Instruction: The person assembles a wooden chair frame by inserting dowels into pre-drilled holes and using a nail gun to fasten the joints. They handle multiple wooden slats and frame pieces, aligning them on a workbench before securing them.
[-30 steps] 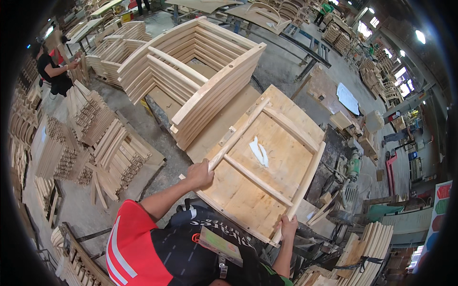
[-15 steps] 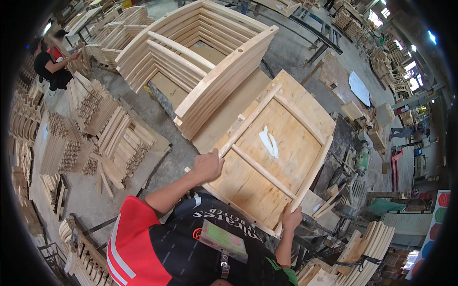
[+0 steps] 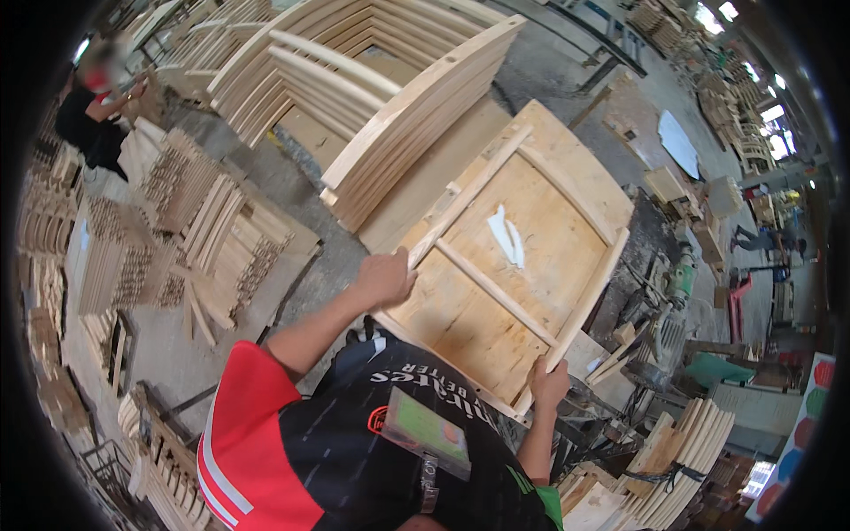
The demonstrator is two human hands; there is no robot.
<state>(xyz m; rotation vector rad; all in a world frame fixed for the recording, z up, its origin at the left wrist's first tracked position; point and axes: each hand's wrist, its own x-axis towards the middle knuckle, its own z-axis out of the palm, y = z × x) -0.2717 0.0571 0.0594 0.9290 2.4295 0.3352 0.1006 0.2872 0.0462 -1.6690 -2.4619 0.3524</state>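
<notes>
I hold a pale wooden frame [image 3: 496, 291] made of two long side rails joined by crosspieces. Below it is a light plywood board [image 3: 560, 265], and the frame lies flat on it or just above; I cannot tell which. My left hand [image 3: 387, 279] is closed round the near end of the left rail. Round the near end of the right rail, my right hand [image 3: 549, 382] is closed, its fingertips partly hidden by the wood. Two white strips [image 3: 505, 237], perhaps paper, lie on the board inside the frame.
Beyond the board stands a tall stack of similar frames [image 3: 425, 102]. Piles of wooden slats [image 3: 212, 221] lie to the left, with a person [image 3: 93, 119] behind them. On the right are a green power tool [image 3: 682, 281] and a bundle of strips [image 3: 695, 442] tied with black cord.
My view has shifted slightly, so the board and stacked frames appear higher. Both hands keep their grip on the frame, which has barely moved against the board.
</notes>
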